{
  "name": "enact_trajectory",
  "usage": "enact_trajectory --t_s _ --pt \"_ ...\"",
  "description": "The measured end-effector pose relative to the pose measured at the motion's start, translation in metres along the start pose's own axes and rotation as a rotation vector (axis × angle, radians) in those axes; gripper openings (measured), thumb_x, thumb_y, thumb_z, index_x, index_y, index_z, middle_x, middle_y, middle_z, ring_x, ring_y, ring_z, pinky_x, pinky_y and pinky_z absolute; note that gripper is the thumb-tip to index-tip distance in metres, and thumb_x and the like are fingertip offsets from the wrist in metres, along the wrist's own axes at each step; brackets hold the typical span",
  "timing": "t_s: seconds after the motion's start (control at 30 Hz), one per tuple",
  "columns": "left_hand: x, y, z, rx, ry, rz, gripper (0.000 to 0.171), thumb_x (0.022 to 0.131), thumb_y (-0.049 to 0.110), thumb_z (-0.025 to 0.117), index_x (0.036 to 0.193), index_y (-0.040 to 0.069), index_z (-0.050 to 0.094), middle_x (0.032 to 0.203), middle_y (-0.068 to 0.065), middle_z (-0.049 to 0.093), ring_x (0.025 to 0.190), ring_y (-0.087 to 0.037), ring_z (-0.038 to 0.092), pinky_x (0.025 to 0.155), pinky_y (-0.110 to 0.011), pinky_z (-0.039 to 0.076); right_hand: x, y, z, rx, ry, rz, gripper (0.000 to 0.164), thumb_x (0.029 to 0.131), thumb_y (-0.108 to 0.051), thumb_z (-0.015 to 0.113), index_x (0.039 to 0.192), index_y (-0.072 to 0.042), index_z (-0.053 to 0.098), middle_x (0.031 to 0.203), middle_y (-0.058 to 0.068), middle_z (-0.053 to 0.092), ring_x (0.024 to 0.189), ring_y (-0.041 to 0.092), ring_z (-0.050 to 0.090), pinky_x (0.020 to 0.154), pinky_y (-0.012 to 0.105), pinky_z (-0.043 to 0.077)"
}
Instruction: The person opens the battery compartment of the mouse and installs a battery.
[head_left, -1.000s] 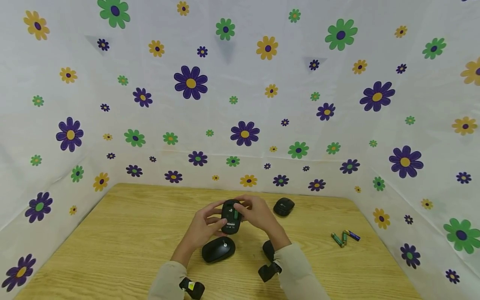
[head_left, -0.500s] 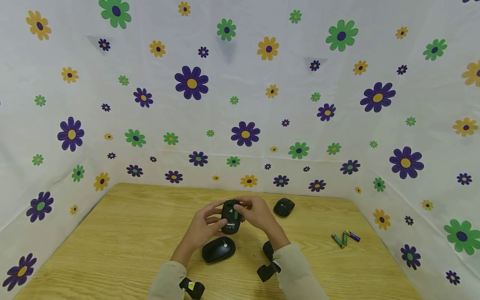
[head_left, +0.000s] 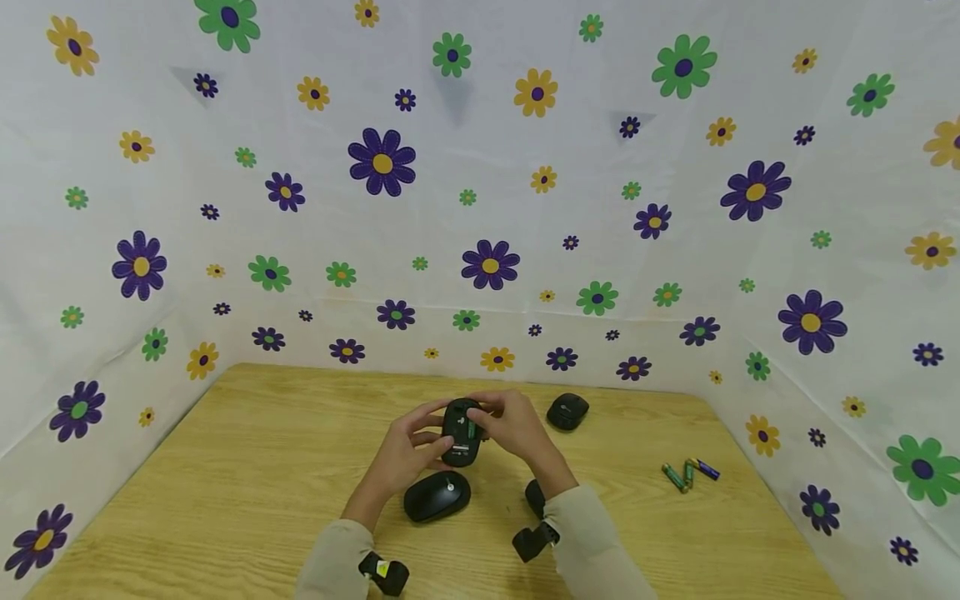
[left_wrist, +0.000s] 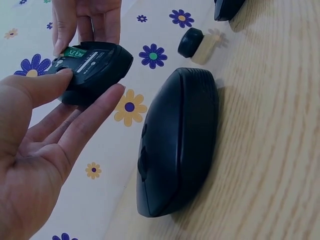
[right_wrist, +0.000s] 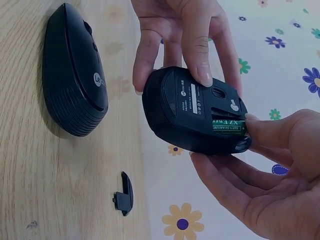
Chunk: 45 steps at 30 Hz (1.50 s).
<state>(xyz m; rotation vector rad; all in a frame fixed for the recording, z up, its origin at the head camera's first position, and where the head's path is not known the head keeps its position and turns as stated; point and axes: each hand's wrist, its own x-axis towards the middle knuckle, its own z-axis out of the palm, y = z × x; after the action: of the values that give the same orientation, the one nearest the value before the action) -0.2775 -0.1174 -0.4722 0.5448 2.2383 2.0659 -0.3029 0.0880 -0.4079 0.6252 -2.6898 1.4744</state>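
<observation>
A black computer mouse (head_left: 456, 450) is held underside up above the table, its battery bay uncovered. My left hand (head_left: 408, 454) grips it, thumb on the underside and fingers round the side and beneath. A green battery (right_wrist: 227, 126) lies in the bay, looking level with it in the right wrist view. My right hand (head_left: 517, 427) holds the mouse's other side, with the thumb (right_wrist: 265, 131) against the battery's end and fingers below the body. On the table, a small black battery cover (right_wrist: 127, 192) lies near the hands. Another black mouse (head_left: 437, 497) sits upright just in front.
A further black mouse (head_left: 567, 412) rests farther back on the right. Two green batteries (head_left: 674, 477) and a blue battery (head_left: 707, 470) lie together on the right of the wooden table (head_left: 262, 483). Flower-patterned white sheeting (head_left: 465, 225) rises behind and at both sides.
The head view shifts very slightly. Both hands keep the same hold on the mouse, and no clear movement of the battery shows.
</observation>
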Motion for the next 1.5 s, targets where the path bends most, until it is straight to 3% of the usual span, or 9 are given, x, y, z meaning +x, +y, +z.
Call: enact_trajectory --t_s 0.63,0.93,1.5 --pt "-0.0002 -0.0007 -0.0007 0.014 -0.006 0.002 0.060 0.100 0.003 0.066 0.155 0.015 0.046 0.139 -0.030 0.056 0.104 -0.027 0.072 0.078 -0.049 0.067 0.0015 0.0036 0.0011 0.010 -0.007 -0.003 0.027 0.099 -0.008 0.068 0.123 0.002 0.073 0.107 0.020 0.077 0.079 0.019 0.073 0.064 0.029 0.064" --pt "-0.0006 -0.0007 -0.0001 0.013 -0.002 0.003 0.059 0.099 0.003 0.066 0.154 0.014 0.046 0.137 -0.031 0.056 0.103 -0.027 0.072 0.077 -0.047 0.067 0.0013 0.0043 0.0013 0.019 -0.011 -0.016 0.027 0.099 -0.007 0.068 0.123 0.002 0.073 0.106 0.022 0.077 0.079 0.020 0.073 0.068 0.042 0.066" --pt "-0.0002 -0.0013 -0.0018 0.016 0.003 0.000 0.060 0.099 0.003 0.066 0.154 0.014 0.047 0.138 -0.031 0.056 0.101 -0.025 0.072 0.077 -0.048 0.067 -0.0001 0.0001 0.0028 -0.001 0.016 -0.001 0.027 0.098 -0.008 0.069 0.123 0.002 0.074 0.101 0.020 0.077 0.073 0.022 0.071 0.057 0.023 0.057"
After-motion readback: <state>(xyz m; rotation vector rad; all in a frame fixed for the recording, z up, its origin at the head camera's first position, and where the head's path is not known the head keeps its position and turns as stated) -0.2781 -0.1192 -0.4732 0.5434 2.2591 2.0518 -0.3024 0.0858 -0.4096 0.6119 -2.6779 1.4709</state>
